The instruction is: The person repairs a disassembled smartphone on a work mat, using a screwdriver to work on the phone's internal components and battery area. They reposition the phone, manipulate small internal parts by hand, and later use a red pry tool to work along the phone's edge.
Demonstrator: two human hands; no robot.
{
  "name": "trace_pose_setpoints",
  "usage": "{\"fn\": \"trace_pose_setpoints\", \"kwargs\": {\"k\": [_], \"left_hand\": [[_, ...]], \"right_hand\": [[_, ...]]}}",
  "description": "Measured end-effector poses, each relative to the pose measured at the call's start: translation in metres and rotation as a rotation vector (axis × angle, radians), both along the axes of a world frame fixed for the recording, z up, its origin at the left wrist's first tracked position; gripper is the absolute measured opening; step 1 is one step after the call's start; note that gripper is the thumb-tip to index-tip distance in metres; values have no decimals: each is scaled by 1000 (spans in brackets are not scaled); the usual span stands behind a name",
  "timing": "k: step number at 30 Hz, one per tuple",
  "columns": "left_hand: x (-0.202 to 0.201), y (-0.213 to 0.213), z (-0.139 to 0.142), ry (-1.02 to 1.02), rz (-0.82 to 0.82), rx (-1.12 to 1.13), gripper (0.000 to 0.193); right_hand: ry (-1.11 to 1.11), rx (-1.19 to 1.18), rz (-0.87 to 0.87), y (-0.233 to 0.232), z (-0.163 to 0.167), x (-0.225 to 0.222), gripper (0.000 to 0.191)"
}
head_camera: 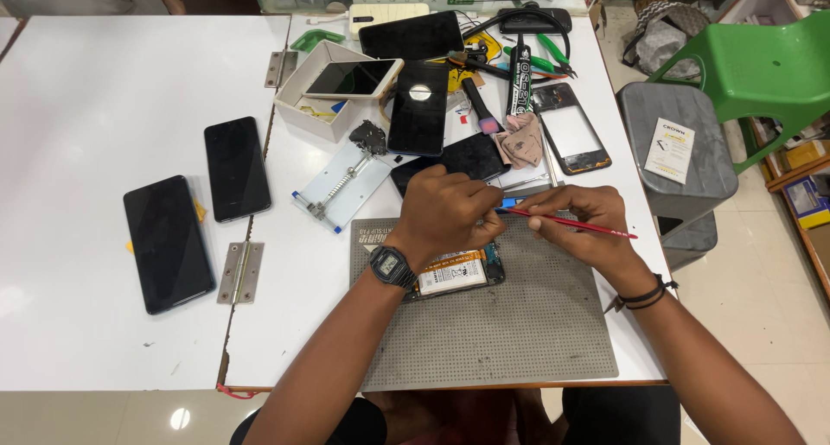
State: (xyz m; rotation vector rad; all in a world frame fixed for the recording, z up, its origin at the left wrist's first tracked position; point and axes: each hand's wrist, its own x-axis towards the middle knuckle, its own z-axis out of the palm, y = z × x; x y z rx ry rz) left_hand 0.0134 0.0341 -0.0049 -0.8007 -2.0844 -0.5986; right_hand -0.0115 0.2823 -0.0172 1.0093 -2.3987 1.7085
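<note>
I see bright, even overhead light — glare spot on the floor (180, 418), soft shadows, sharp focus throughout.

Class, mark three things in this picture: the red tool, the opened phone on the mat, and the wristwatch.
red tool (596, 228), head view, middle of its thin shaft.
opened phone (454, 272), head view, on its exposed battery.
wristwatch (391, 264), head view, on its square face.

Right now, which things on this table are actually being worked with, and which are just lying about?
In use: opened phone under the left hand; red tool in the right hand; grey work mat.

Lying about: two dark phones, white box, glue tube, phone frame.
</note>
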Motion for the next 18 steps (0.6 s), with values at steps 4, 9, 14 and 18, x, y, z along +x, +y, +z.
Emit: {"fn": "trace_pose_setpoints", "kwargs": {"k": [4,9,14,18], "left_hand": [[-2,-1,-4,84,49,-66,4],[-4,-1,-5,54,87,-89,7],[-2,-1,-3,-108,32,17,8],[-2,-3,2,-239,-77,132,6]], "right_hand": [[-116,-75,-20,0,-11,-1,11],[-225,-59,-125,-2,-19,-3,16],[-226,-50,-106,-1,-17,-2,17],[-193,0,-69,3,-11,-2,15]]}}
